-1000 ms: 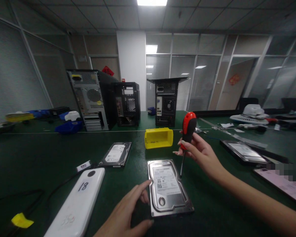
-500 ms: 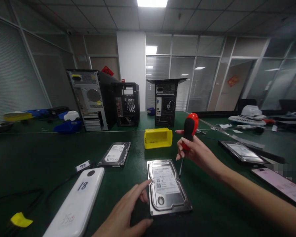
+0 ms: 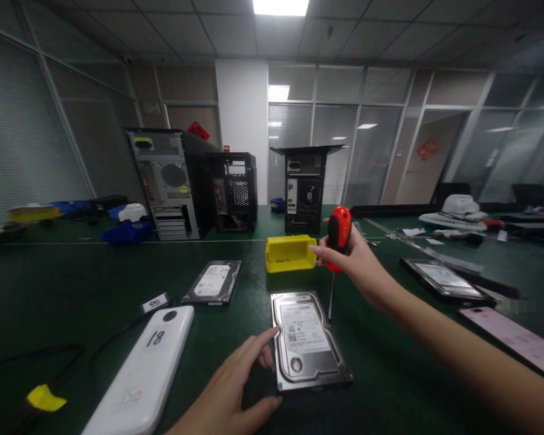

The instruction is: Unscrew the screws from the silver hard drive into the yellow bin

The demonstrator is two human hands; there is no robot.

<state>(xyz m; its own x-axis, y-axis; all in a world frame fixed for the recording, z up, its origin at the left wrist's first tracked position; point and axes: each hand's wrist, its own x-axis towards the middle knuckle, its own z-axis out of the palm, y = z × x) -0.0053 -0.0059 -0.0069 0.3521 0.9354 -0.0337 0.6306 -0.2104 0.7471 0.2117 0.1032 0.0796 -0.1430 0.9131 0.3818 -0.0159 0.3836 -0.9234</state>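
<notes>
A silver hard drive (image 3: 315, 368) with a white label lies flat on the green tabletop in front of me. My left hand (image 3: 240, 386) is open at its left side, index fingertip touching the edge and thumb apart near the lower corner. In my right hand (image 3: 349, 251) is a red and black screwdriver (image 3: 340, 226), held almost upright. Its shaft points down, with the tip at the drive's right edge. Whether a screw sits under the tip is too small to tell. Just beyond the drive stands a yellow bin (image 3: 290, 263) with small bits inside.
Left of the drive are a second hard drive (image 3: 214, 281) and a white power bank (image 3: 149, 362) with a cable. To the right lie another drive (image 3: 444, 281) and a pink-screened phone (image 3: 512, 335). Computer cases (image 3: 170, 187) and a black tower (image 3: 303, 193) stand behind.
My right hand has turned around the screwdriver handle, and the handle has tipped left to nearly upright. The tip stays at the drive's right edge. My left hand has hardly moved.
</notes>
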